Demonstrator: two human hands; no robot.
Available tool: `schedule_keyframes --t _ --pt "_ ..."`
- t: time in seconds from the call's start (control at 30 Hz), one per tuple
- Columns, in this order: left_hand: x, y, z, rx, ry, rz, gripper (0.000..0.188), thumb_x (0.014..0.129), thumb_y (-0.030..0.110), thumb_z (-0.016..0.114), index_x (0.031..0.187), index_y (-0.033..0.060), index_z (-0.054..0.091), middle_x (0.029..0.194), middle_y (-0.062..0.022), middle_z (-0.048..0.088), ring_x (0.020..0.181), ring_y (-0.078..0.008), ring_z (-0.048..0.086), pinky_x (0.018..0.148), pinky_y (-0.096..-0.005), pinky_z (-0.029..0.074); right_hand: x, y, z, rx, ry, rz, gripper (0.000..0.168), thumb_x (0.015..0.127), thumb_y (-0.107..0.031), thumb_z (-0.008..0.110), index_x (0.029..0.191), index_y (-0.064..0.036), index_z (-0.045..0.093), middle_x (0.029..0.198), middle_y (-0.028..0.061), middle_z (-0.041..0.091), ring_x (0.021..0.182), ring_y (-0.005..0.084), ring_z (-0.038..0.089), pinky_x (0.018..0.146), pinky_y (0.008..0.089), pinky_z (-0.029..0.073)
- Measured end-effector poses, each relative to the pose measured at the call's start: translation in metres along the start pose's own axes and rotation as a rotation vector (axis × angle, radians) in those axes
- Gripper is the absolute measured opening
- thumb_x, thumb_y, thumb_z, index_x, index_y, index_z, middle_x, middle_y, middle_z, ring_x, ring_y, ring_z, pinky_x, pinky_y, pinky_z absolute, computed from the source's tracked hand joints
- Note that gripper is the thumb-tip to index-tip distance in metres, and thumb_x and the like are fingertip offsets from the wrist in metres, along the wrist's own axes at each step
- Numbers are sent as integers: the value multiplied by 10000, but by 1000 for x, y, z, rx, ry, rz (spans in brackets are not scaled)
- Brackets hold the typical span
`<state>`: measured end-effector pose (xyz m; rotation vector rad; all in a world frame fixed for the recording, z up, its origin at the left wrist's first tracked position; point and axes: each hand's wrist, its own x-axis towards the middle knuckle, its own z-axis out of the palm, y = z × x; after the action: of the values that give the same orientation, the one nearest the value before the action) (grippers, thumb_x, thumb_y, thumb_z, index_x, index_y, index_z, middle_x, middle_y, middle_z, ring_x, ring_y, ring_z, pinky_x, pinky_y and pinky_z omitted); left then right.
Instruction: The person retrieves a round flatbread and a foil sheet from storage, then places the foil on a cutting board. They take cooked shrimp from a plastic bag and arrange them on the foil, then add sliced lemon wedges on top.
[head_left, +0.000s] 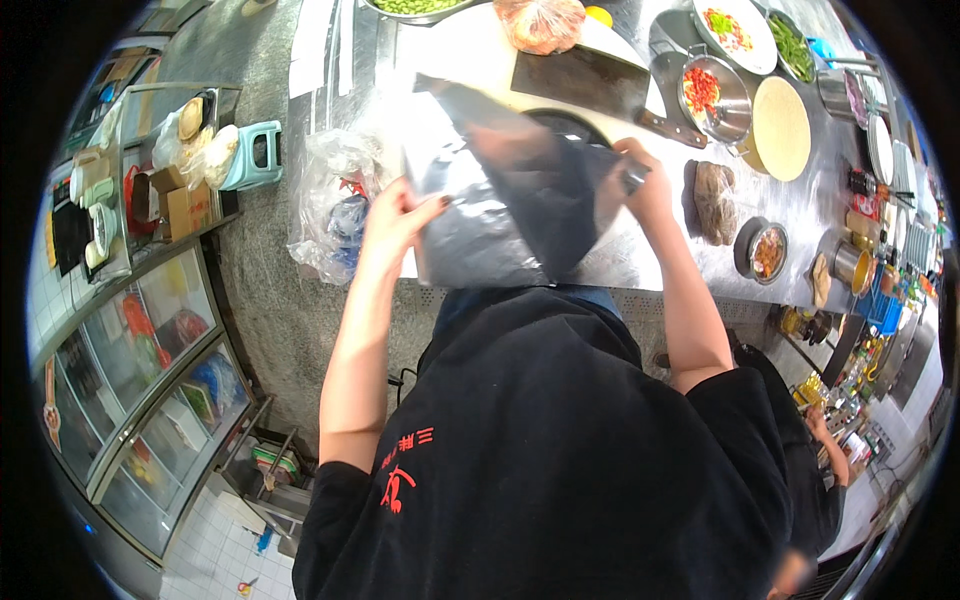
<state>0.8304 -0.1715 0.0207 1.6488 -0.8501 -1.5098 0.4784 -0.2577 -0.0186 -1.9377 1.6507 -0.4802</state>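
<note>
A large sheet of shiny foil (469, 217) is stretched between my hands, blurred and folded over at its right side. My left hand (401, 214) pinches its left edge between thumb and fingers. The right edge is gripped by my right hand (645, 180), by a crumpled part. Behind the foil shows part of a round black dish or pan (570, 124), mostly hidden. A cleaver (577, 82) lies on a pale round board (469, 45), its wooden handle over the board's right edge. A bagged orange-pink food item (540, 22) rests beyond the blade.
Crumpled plastic bags (330, 195) lie at the steel table's left. Rightward are a colander of chopped red peppers (712, 94), a round tan board (781, 129), a wrapped brown lump (714, 202) and a small food bowl (769, 251). A co-worker (810, 465) stands at lower right.
</note>
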Motion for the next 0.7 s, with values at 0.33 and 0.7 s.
schedule_keyframes --t 0.33,0.7 --pt "49 -13 78 53 10 181 298 808 78 739 1050 -20 595 781 -16 638 601 -60 544 541 -209 426 -43 -6 -33 368 94 427 200 835 -188 747 915 -5 731 616 -8 591 537 62 483 466 262 354" --pt "53 9 72 689 118 144 246 771 116 754 951 -13 647 643 7 569 582 -72 501 560 -227 406 -19 4 -22 509 103 590 197 817 -113 764 934 38 717 834 53 695 707 60 584 606 217 442"
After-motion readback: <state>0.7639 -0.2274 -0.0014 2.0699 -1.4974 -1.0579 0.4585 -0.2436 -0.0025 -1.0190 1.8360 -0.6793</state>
